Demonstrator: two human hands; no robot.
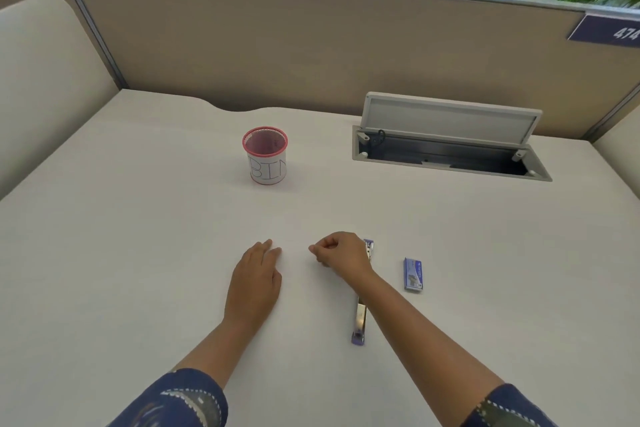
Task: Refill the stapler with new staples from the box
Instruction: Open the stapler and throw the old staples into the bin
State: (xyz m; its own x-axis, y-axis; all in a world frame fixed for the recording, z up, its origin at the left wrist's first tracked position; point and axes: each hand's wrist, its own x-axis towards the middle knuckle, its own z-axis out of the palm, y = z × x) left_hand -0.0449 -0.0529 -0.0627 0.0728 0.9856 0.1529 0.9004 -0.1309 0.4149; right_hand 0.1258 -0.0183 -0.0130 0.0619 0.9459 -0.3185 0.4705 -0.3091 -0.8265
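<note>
Two hands lie on the desk, the widest thing here, which runs back to a tan partition at its far edge. Near that far edge, toward the right corner, a cable hatch stands with its lid up. Left of it, well apart, sits a mesh cup with a paper label reading BIN.

Toward the near edge, the left hand rests flat on the desktop, fingers straight and holding nothing. The right hand hangs just beside it with its fingers curled in and thumb against the fingertips; whether something small is pinched there is too fine to tell.

The stapler lies swung open flat, its long axis running from the near edge toward the far edge, and the right wrist crosses over its middle. So it lies just to the right of that hand and under its forearm, clearly nearer the right hand than the left.

The box of staples, smallest of all, lies closed to the right of the stapler, near it but not touching, on the same near-to-far line. Reaching it likely falls to the right hand, moving rightward across the stapler.
</note>
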